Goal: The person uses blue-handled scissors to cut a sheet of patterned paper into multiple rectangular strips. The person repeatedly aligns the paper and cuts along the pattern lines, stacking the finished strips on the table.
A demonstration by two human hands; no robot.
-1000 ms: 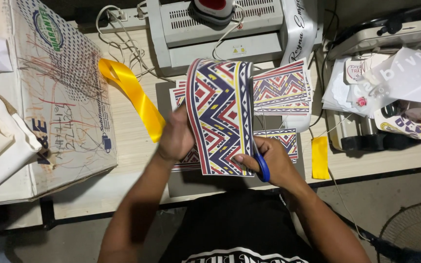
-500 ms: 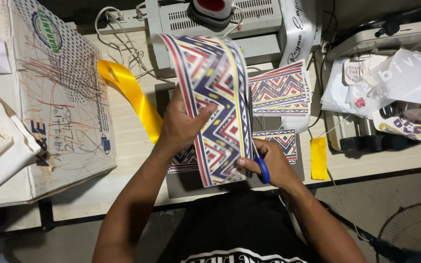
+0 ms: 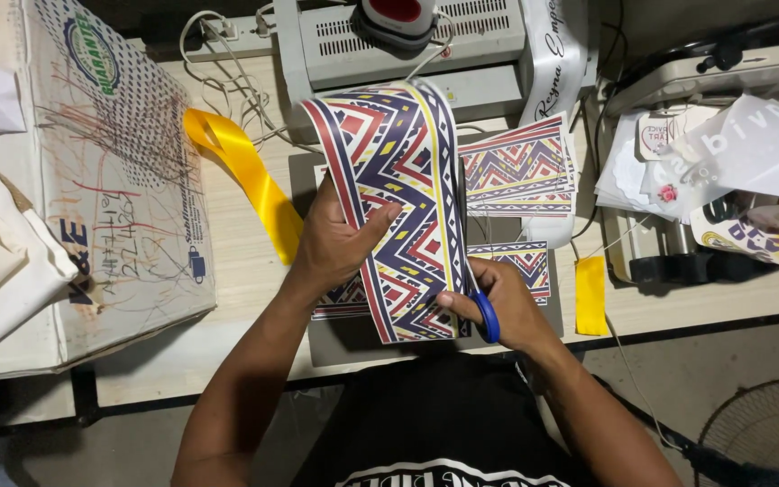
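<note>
Fingers (image 3: 380, 221) of the left hand (image 3: 335, 239) pinch the patterned strip (image 3: 398, 180); right hand (image 3: 507, 311) grips blue-handled scissors (image 3: 489, 316).

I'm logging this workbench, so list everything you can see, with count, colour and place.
Patterned printed strip: one, navy, red, yellow zigzags, held upright, centre.
Patterned sheets: several, same colours, flat on the table behind the strip.
Scissors: one, blue handle, in right hand.
Yellow ribbon: one, left of centre.
Yellow tag: one, right table edge.
White sash: one, top.
Grey machine: one, top centre.
Scribbled cardboard: one, left.
Left hand: grips strip.
Right hand: grips scissors.
</note>
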